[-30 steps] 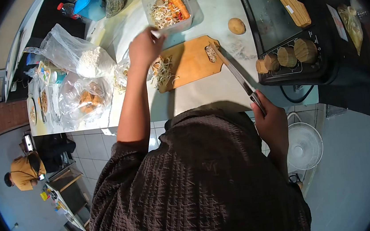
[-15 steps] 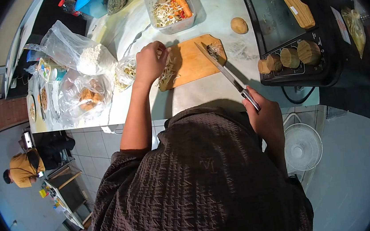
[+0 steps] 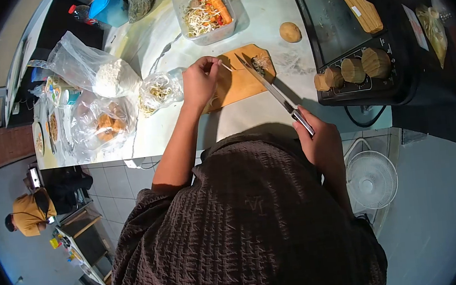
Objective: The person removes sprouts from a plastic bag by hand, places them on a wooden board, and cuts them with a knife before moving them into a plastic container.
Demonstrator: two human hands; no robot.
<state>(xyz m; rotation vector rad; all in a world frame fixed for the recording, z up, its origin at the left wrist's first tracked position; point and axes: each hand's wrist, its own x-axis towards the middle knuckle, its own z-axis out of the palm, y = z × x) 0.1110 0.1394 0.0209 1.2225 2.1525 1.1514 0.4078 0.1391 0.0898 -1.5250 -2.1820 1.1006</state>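
Observation:
Over the left part of the wooden cutting board (image 3: 234, 89), my left hand (image 3: 202, 83) pinches a thin pale bean sprout (image 3: 226, 66). In my right hand (image 3: 316, 133) is the handle of a long knife (image 3: 272, 90), its blade slanting up over the board's right side. Close to the blade tip lies a small heap of trimmings (image 3: 260, 64). Just left of my left hand sits a clear plastic bag of bean sprouts (image 3: 160, 89). Behind the board stands a clear container (image 3: 209, 36) with bean sprouts, a carrot and bits of red.
A potato (image 3: 290, 32) lies right of the board, near a black oven (image 3: 351, 84) with wooden knobs. On the left are a bag of white powder (image 3: 115, 79) and a bag of brown food (image 3: 107, 125). A person (image 3: 32, 211) is in the background at left.
My left hand has moved right, from beside the sprouts onto the board, and a sprout now shows at its fingertips. The knife remains in my right hand, almost where it was.

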